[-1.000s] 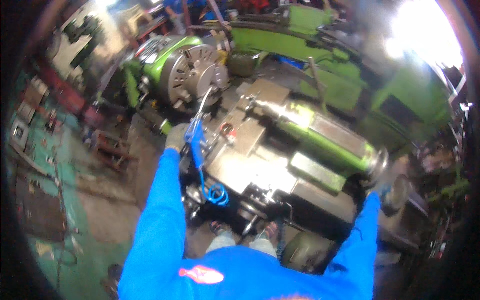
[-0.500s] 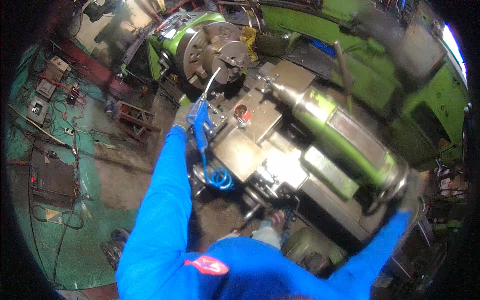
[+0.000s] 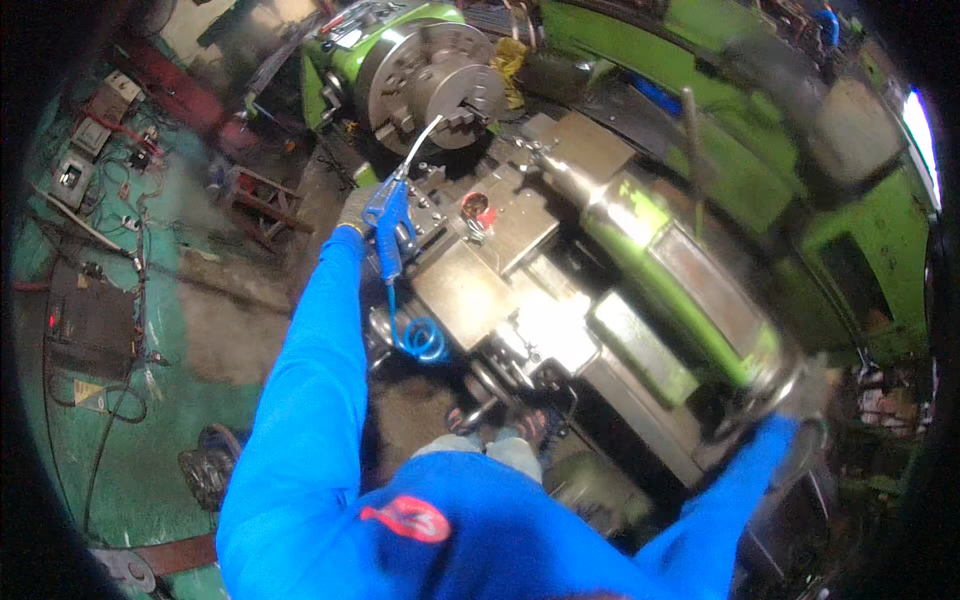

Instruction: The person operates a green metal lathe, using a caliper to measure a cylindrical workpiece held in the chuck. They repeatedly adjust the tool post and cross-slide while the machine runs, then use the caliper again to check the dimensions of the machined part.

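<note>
Just right of the left hand [image 3: 357, 208], blue air gun [image 3: 388, 225], right hand [image 3: 812, 388] blurred, both grips unclear.

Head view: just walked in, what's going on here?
A person in blue is working at a lathe. The left hand is at a blue air gun; its grip is partly hidden, so I can't tell whether the fingers close on it. The nozzle points toward the chuck. The right hand, blurred, is at the handwheel of the tailstock, which stands apart from the chuck.
</note>
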`<state>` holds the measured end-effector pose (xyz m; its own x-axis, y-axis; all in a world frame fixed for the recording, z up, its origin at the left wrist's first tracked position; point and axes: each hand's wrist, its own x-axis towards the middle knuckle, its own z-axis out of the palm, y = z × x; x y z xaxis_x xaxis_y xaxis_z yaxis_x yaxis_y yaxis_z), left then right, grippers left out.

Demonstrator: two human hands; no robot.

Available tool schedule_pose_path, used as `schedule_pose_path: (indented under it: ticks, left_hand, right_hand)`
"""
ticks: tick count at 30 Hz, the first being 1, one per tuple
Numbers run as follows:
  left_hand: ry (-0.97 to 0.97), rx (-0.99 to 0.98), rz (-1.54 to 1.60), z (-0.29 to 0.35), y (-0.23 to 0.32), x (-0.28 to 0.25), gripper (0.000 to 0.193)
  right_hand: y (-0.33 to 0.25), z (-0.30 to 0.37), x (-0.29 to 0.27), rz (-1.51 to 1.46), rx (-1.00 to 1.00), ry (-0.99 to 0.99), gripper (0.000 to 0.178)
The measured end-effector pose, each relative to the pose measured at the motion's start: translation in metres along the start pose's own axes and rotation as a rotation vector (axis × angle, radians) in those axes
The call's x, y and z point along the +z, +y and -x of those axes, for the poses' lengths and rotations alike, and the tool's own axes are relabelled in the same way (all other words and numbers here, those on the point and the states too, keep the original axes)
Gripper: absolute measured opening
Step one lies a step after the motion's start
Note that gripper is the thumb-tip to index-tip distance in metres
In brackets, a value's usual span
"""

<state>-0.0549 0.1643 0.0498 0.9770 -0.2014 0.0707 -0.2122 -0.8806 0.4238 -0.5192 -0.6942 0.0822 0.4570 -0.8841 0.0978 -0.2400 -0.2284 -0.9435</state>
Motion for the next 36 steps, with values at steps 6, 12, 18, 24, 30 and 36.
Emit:
schedule_pose_path:
  ticks: [6,12,18,24,30,36]
  left_hand:
    - [-0.02,-0.002,-0.031,0.015,0.044,0.0,0.054]
    - [-0.138,0.029,-0.3,0.026,0.078,-0.02,0.045]
    - [-0.116,-0.014,0.136,0.016,0.066,-0.012,0.035]
    - [-0.127,0.031,0.47,0.015,0.053,-0.005,0.033]
    - [-0.108,0.102,0.306,0.029,0.07,-0.02,0.036]
    - [0.062,0.41,0.254,0.04,0.067,-0.01,0.039]
  right_hand:
    - [0.041,0.081,0.041,0.181,-0.035,0.074,0.059]
    - [0.061,0.249,-0.002,0.218,0.09,0.146,0.06]
    - [0.014,0.218,0.034,0.219,-0.099,0.201,0.061]
    - [-0.049,0.17,0.069,0.25,-0.261,0.272,0.062]
    - [-0.106,0.199,0.095,0.347,-0.274,0.414,0.066]
    - [-0.105,0.185,0.08,0.217,0.026,0.356,0.067]
